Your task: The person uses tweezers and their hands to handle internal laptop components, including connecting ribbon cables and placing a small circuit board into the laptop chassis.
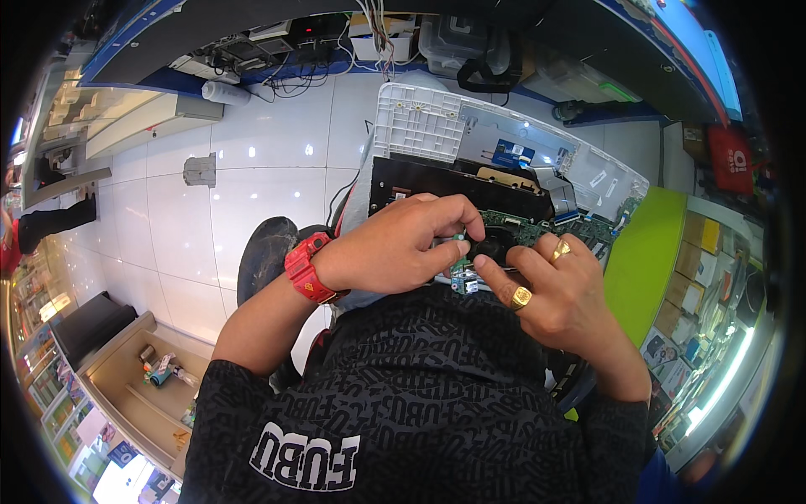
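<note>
An opened laptop [420,182] with its insides bare lies in front of me, across my lap. My left hand [403,244], with a red watch [310,269] on the wrist, is closed in a pinch on a small green circuit board [459,269] with metal ports at the laptop's near edge. Part of that board is covered by my fingers. Beside it, my right hand [550,290] wears gold rings; its fingers are bent and apart, with one fingertip close to the board and nothing visible between them. A round black fan [497,243] lies between both hands.
A white plastic laptop cover [418,122] forms the far side. To the right stands a lime-green panel [642,260] beside a glass display case [684,311]. Cables [294,80] and boxes line the far wall. An open wooden drawer [143,378] stands at lower left; a person's leg [59,220] shows far left.
</note>
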A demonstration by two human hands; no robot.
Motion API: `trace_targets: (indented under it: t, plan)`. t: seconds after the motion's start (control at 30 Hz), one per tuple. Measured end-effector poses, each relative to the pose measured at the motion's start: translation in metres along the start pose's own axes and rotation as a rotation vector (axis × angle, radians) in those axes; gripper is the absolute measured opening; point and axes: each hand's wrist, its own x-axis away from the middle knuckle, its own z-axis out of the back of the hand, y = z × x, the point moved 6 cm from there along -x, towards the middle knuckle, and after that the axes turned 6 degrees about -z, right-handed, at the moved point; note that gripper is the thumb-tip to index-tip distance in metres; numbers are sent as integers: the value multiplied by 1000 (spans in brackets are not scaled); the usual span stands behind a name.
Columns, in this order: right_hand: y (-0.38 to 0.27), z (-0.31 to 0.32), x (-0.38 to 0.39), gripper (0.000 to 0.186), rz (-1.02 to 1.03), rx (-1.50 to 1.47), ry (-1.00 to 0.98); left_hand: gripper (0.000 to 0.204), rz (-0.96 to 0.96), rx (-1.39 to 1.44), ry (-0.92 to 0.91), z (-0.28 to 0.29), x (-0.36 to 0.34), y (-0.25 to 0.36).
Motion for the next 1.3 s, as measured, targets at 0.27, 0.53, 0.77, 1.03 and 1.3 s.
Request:
trace_targets:
  t: [0.27,0.53,0.77,1.03,1.3]
  plan:
    - [-5,4,-2,34,50,90,21,18,50,32,-7,0,0,1]
    - [-7,4,-3,33,68,110,17,18,54,83,-12,-1,0,0]
    - [-7,4,-5,31,82,127,-1,17,86,141,-17,-1,0,0]
    - [-8,8,-8,31,86,120,-14,12,-16,61,-50,0,0,2]
    - [-9,9,-7,31,94,128,-19,12,36,85,-47,2,-2,3]
